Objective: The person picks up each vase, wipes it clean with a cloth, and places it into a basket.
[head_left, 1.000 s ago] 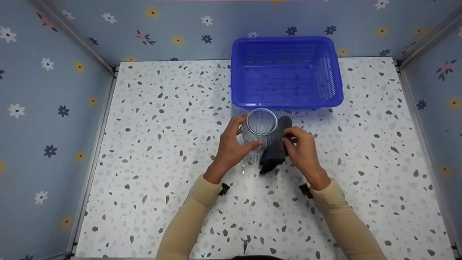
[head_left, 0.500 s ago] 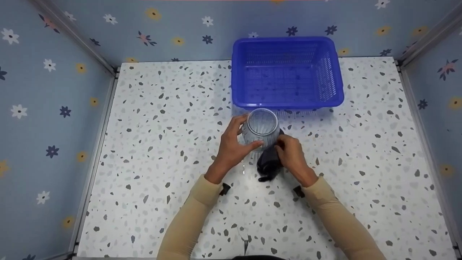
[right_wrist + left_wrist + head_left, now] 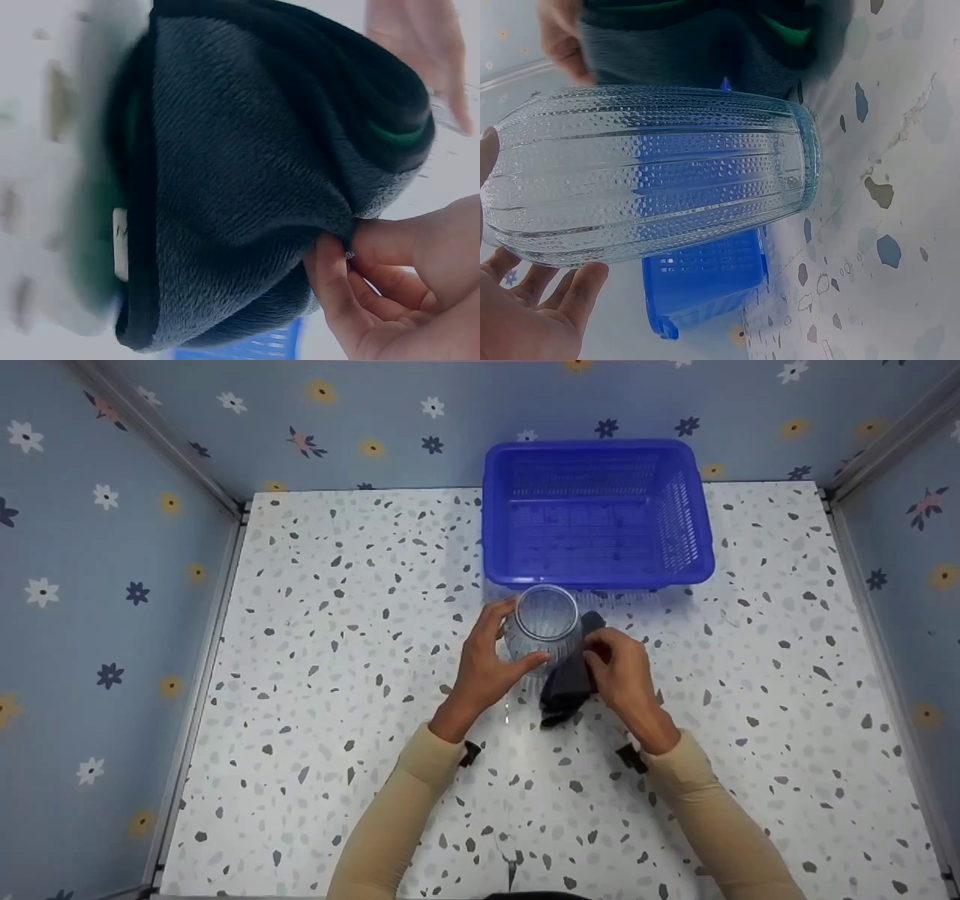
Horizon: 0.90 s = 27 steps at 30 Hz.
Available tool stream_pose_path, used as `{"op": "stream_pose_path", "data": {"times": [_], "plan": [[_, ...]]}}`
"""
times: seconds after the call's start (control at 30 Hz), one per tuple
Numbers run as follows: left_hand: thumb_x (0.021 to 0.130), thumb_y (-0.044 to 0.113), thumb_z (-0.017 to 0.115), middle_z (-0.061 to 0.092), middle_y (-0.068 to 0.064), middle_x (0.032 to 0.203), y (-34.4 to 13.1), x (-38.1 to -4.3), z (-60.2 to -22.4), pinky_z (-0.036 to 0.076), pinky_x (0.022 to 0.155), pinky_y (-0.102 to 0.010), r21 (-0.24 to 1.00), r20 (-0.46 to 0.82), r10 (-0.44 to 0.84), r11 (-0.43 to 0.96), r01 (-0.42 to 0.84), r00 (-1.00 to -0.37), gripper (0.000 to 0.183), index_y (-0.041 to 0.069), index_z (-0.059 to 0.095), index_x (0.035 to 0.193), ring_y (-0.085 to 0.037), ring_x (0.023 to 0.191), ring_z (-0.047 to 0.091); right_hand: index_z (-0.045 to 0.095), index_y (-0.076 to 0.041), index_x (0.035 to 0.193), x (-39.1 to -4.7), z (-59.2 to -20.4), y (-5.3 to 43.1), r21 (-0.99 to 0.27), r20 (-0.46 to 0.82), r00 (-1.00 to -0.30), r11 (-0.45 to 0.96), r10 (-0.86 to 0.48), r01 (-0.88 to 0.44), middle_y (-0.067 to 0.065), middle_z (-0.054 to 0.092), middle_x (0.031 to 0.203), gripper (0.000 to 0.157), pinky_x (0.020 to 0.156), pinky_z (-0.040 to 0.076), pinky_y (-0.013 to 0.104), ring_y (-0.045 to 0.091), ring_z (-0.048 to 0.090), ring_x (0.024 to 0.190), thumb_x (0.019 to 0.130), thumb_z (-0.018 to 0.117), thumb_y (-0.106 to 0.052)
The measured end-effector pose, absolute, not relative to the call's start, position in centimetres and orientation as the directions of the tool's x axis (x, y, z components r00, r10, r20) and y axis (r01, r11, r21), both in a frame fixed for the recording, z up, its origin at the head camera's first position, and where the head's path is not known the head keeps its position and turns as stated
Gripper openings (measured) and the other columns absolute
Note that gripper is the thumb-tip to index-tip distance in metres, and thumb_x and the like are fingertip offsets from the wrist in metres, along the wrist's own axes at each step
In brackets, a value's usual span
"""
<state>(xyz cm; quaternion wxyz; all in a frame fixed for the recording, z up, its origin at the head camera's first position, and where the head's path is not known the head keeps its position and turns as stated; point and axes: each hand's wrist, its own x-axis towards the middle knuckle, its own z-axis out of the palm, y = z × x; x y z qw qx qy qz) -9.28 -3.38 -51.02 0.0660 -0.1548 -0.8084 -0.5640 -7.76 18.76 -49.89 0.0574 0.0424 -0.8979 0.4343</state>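
One clear vase is showing its round mouth upward in the head view, above the speckled worktop. The left hand, at the vase's 8 o'clock, is gripping its wide upper part, thumb pressing the near side and fingers curving round the far side. Ribs and small bumps are covering the glass.

The right hand, at the vase's 4 o'clock, is pinching a dark grey cloth between thumb and fingers. The cloth is sitting folded at the vase's 5 o'clock, just beside it; the views are leaving it unclear whether the two are touching. Black edging, green trim and a white tag are showing on the cloth. A blue basket is standing near the vase at 1 o'clock, in front of the flowered wall. Beige sleeves are covering both forearms.
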Motion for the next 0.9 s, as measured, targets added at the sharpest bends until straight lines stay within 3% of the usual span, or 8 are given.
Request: {"op": "stream_pose_path", "data": {"times": [0.23,0.4,0.9], "plan": [[0.081,0.030,0.094,0.055,-0.014,0.150,-3.2,-9.5,-51.2,0.054,0.095,-0.046,0.865,0.340,0.160,0.334,0.375,-0.927,0.084,0.003,0.053,0.149,-0.025,0.130,0.057,0.074,0.007,0.105,-7.7,-47.1,18.7,-0.774,0.236,-0.972,0.602,-0.013,-0.196,0.021,0.074,0.098,0.013,0.075,0.056,0.045,0.034,0.071,0.083,0.093,0.071,0.012],[0.081,0.027,0.095,0.056,-0.014,0.149,-3.0,-9.5,-51.4,0.054,0.093,-0.046,0.862,0.357,0.150,0.327,0.387,-0.922,0.084,0.003,0.052,0.149,-0.025,0.129,0.057,0.075,0.006,0.103,-8.1,-45.6,18.5,-0.770,0.273,-0.961,0.592,-0.030,-0.237,0.019,0.074,0.099,0.012,0.077,0.056,0.041,0.031,0.071,0.087,0.093,0.072,0.011],[0.082,0.028,0.094,0.055,-0.013,0.151,-2.8,-9.4,-51.4,0.054,0.095,-0.048,0.873,0.345,0.133,0.319,0.370,-0.929,0.083,0.004,0.053,0.149,-0.025,0.130,0.056,0.074,0.006,0.102,-8.9,-45.0,19.0,-0.742,0.295,-0.948,0.596,-0.121,-0.307,0.021,0.073,0.100,0.011,0.081,0.057,0.046,0.033,0.070,0.092,0.092,0.072,0.012]]}}
